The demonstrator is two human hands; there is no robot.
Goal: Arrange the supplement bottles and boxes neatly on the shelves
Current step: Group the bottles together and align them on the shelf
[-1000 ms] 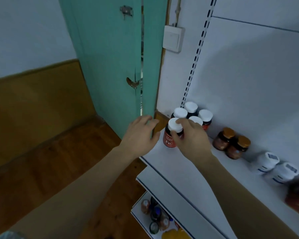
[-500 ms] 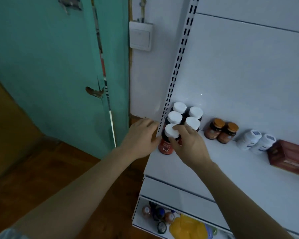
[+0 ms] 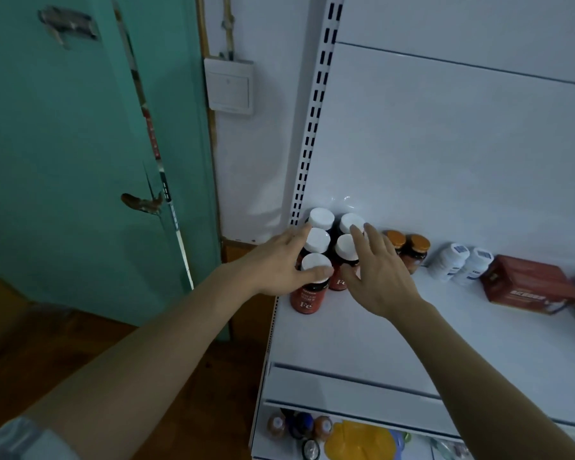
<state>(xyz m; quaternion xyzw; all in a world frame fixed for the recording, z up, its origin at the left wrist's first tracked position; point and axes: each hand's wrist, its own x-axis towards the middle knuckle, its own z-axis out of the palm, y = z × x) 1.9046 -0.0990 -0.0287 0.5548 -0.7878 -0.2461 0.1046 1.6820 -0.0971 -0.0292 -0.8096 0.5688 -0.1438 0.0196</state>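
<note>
White shelf (image 3: 412, 327) holds a red box (image 3: 525, 287) far right of the white-capped red bottles (image 3: 322, 247) clustered at its left end. Left hand (image 3: 279, 263) cups the front bottle (image 3: 309, 287); right hand (image 3: 375, 277) rests open against the cluster. Best squeeze gently inward, keeping bottles upright.

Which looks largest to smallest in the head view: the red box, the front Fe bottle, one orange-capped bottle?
1. red box
2. front Fe bottle, though it stands nearer the camera, so unsure
3. orange-capped bottle, partly hidden by the right hand
</note>
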